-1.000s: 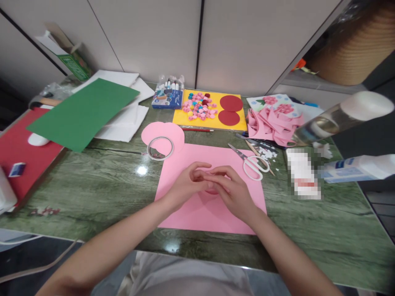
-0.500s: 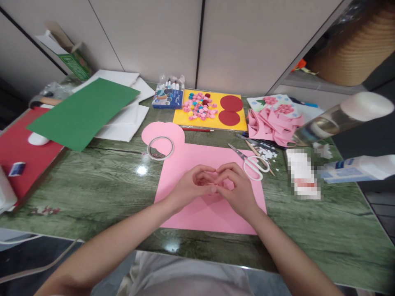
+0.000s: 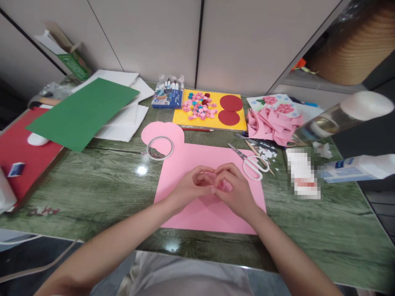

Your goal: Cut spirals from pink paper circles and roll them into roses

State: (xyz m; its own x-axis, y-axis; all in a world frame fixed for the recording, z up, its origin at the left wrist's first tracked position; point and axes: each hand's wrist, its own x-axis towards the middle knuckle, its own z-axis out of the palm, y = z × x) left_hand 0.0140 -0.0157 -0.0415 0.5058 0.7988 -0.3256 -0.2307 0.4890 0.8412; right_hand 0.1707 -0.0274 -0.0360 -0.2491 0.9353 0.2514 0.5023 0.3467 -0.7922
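My left hand point(image 3: 191, 185) and my right hand point(image 3: 236, 189) meet fingertip to fingertip above a pink paper sheet point(image 3: 182, 213). Both are curled and pinching around a small pink paper piece point(image 3: 227, 186), mostly hidden by the fingers; its shape I cannot make out. White-handled scissors point(image 3: 254, 166) lie partly opened on the sheet's upper right corner, just beyond my right hand. Off the sheet's upper left corner are pink paper circles point(image 3: 171, 131) with a roll of tape point(image 3: 148, 150) resting on them.
Behind lies a yellow pad point(image 3: 182, 122) with small coloured paper balls point(image 3: 200, 107) and dark red circles point(image 3: 231, 103). Pink scraps point(image 3: 271, 125), a leaning clear bottle point(image 3: 327, 119) and a white bottle point(image 3: 348, 169) stand right. Green paper point(image 3: 83, 115) and red paper point(image 3: 18, 144) lie left.
My fingers have shifted slightly around the pink paper piece, the right fingertips curling a little closer in. Everything else lies as before.
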